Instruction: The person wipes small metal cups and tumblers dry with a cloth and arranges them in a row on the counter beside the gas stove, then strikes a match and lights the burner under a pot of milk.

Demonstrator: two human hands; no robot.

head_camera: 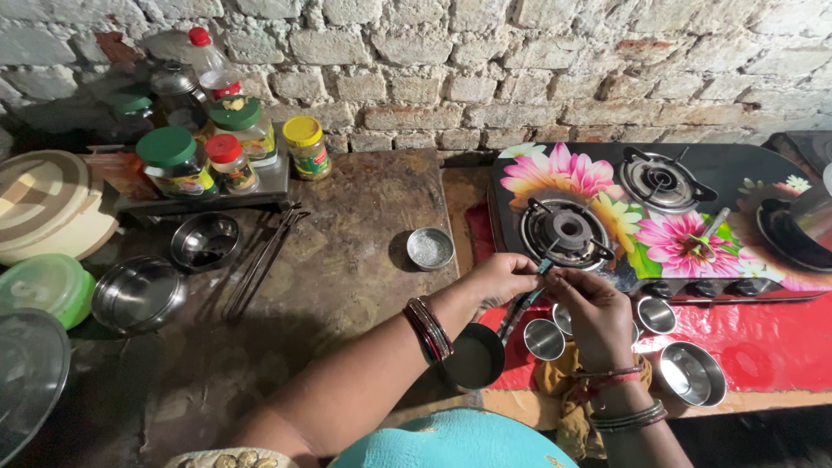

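My left hand (501, 279) and my right hand (596, 314) meet in front of the floral glass gas stove (607, 186), just below its front-left burner (568, 232). The fingertips of both hands pinch a small teal object (544, 267); what it is cannot be told. Just below my left hand, a dark long-handled small pan (474, 356) lies at the counter edge, its handle (520, 310) pointing up toward my hands. Whether a hand touches the handle is unclear. Bangles circle both wrists.
Steel cups (544, 339) (656, 315) (691, 373) stand on the red mat (763, 342). A small steel bowl (430, 248), tongs (260, 260), steel bowls (204, 241) and lidded jars (178, 163) sit on the dark counter. A dark pan (793, 230) rests on the stove's right.
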